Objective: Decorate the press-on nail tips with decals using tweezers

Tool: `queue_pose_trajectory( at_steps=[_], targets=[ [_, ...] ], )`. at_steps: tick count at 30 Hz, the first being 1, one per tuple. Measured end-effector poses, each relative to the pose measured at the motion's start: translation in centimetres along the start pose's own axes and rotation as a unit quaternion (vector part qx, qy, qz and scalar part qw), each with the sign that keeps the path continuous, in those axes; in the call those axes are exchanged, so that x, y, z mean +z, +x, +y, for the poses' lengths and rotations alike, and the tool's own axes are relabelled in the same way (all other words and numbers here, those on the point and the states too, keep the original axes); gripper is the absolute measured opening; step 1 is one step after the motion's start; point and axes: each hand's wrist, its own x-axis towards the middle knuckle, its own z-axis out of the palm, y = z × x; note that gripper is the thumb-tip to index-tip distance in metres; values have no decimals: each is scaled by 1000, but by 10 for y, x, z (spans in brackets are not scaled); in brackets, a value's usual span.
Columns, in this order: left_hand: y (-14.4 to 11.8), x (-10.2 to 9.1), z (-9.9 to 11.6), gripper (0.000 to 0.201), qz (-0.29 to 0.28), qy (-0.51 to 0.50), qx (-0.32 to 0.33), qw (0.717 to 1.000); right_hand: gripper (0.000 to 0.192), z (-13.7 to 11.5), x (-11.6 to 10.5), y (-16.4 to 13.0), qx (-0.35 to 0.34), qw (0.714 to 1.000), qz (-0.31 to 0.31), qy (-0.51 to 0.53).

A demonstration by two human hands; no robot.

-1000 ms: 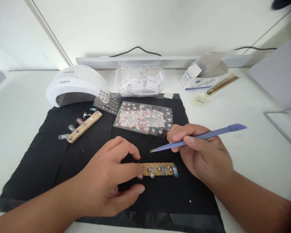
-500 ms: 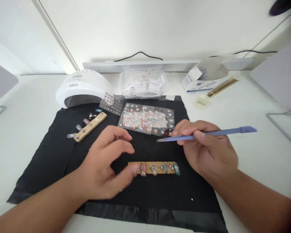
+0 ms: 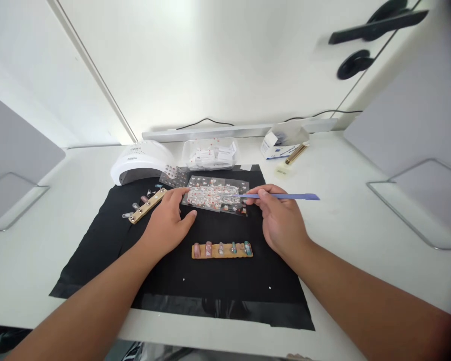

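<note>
I see my right hand [image 3: 281, 225] pinching blue tweezers [image 3: 281, 196] between thumb and fingers, closed firmly on the shaft; the tool lies almost level, its broad end pointing to 3 o'clock and its tip at 9 o'clock, over the right part of the sticker sheet [image 3: 214, 193]. Whether the tips themselves grip anything I cannot tell; they are too small against the printed pattern.

My left hand [image 3: 168, 224] lies flat on the black mat [image 3: 97, 240], fingers loosely spread and holding nothing, with the forefinger and thumb touching the sheet's left edge. The sheet sits at 12 o'clock from both hands, near the mat's far edge, and a second, smaller sticker sheet [image 3: 174, 175] overlaps its far-left corner.

At 6 o'clock from the sheet, between my two wrists, a wooden strip [image 3: 222, 249] carries a row of decorated nail tips and lies apart from both hands. A second wooden strip [image 3: 147, 205], tilted, lies at 10 o'clock from my left hand, just beside it.

Beyond the mat, at 11 o'clock, stands a white nail lamp [image 3: 137, 160]; at 12 o'clock a clear plastic tub [image 3: 209, 153] of small packets; at 1 o'clock a white box [image 3: 281, 143].
</note>
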Motion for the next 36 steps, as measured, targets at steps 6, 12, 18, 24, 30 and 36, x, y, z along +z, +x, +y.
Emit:
queue_pose_trajectory(
  at_steps=[6,12,18,24,30,36],
  targets=[
    [2,6,2,52,-1,4,-49,999,18,10,-2,5,21,999,-42,-23],
    [4,7,-6,40,-1,-19,-71,997,34,18,-8,12,21,995,-72,-63],
    [7,13,-20,34,-24,-49,-84,995,34,19,-12,13,9,993,-85,-85],
    [5,12,-24,31,-27,-67,-60,996,33,11,-16,13,-3,992,-111,-64],
    [1,4,-26,27,-45,-133,-13,990,18,-7,-20,11,-37,991,-125,19],
    [-13,-6,-11,20,-58,-274,42,959,13,-34,-17,3,-67,980,-153,106]
  ],
)
